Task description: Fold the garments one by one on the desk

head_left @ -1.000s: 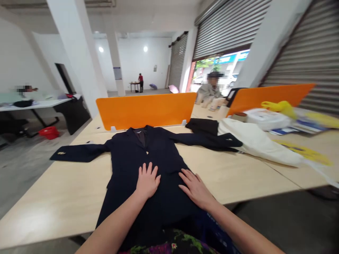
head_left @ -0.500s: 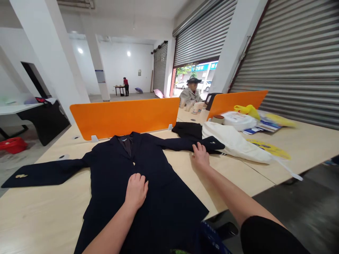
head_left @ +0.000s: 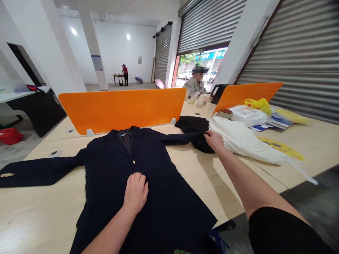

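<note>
A dark navy suit jacket (head_left: pixel 111 176) lies spread front up on the wooden table, both sleeves stretched out to the sides. My left hand (head_left: pixel 136 192) rests on its front below the gold button, fingers loosely bent on the cloth and not visibly gripping it. With my right hand (head_left: pixel 214 140) I pinch the end of the right-side jacket sleeve (head_left: pixel 176 139), lifted a little above the table. Just behind that hand are a black cloth item (head_left: pixel 192 124) and a white garment (head_left: pixel 235 137) with a white strap hanging over the table edge.
Orange divider panels (head_left: pixel 122 109) stand behind the jacket and at the right (head_left: pixel 249 97). White plastic containers (head_left: pixel 247 115), a yellow bag (head_left: pixel 258 104), papers and a yellow disc (head_left: pixel 283 148) lie right. A person in a hat (head_left: pixel 196 83) sits beyond paper cups (head_left: pixel 202 100).
My right hand has closed on the sleeve end and moved it slightly right and up; the cuff's buttons no longer show. My left hand stays on the jacket. The view has shifted slightly.
</note>
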`<control>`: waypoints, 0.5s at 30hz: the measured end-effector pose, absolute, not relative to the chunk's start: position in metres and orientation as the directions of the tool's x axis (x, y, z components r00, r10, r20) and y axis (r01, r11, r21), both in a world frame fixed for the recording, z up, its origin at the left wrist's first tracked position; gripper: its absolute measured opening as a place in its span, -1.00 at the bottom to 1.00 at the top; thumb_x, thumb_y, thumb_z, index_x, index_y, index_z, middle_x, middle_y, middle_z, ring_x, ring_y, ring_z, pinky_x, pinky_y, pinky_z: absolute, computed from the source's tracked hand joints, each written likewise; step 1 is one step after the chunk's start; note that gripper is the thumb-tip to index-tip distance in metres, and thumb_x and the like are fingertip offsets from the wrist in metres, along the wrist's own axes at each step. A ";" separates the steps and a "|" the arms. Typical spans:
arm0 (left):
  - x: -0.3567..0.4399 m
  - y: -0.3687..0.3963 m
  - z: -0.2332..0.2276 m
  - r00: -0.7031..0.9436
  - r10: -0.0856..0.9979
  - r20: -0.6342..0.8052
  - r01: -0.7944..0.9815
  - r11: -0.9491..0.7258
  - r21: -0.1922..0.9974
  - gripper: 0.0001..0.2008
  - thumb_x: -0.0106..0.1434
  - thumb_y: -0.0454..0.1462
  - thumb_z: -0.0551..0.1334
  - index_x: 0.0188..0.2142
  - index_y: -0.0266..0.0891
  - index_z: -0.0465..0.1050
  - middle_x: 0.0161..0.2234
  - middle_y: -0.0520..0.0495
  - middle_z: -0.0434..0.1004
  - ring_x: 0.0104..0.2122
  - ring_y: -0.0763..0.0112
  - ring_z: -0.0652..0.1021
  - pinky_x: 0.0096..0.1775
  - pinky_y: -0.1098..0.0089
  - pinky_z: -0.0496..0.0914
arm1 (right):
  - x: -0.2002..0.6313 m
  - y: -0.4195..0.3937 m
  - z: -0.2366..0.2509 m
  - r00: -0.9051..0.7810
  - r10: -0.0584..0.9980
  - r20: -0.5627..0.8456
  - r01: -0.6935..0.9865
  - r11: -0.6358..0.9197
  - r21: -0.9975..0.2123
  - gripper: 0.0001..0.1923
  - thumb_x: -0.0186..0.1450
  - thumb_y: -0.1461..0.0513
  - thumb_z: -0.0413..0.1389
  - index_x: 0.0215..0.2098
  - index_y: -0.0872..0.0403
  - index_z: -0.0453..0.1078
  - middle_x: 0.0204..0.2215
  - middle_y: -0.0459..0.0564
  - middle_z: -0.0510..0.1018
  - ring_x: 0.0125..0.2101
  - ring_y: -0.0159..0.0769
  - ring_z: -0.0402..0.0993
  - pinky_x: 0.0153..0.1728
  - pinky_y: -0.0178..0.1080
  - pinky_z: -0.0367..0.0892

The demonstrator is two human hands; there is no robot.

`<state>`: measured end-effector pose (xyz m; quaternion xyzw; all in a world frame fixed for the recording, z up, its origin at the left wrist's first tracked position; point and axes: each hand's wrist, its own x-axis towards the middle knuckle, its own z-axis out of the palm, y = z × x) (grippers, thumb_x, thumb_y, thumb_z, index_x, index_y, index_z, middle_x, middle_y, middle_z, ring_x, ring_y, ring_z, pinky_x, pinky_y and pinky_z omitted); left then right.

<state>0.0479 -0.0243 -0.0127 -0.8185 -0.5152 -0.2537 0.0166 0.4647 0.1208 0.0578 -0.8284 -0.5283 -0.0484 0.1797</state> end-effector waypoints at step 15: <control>0.050 -0.028 -0.013 0.316 0.869 0.381 0.857 -0.434 0.279 -0.87 0.29 -0.36 0.05 -0.24 -0.17 0.33 -0.20 -0.07 0.38 -0.13 0.26 0.41 0.11 0.09 0.24 | 0.410 0.096 0.093 0.426 0.819 0.384 0.902 -0.416 -0.113 -0.58 0.29 0.42 -0.16 -0.04 0.20 0.46 -0.12 0.34 0.49 -0.18 0.00 0.49 -0.23 -0.06 0.36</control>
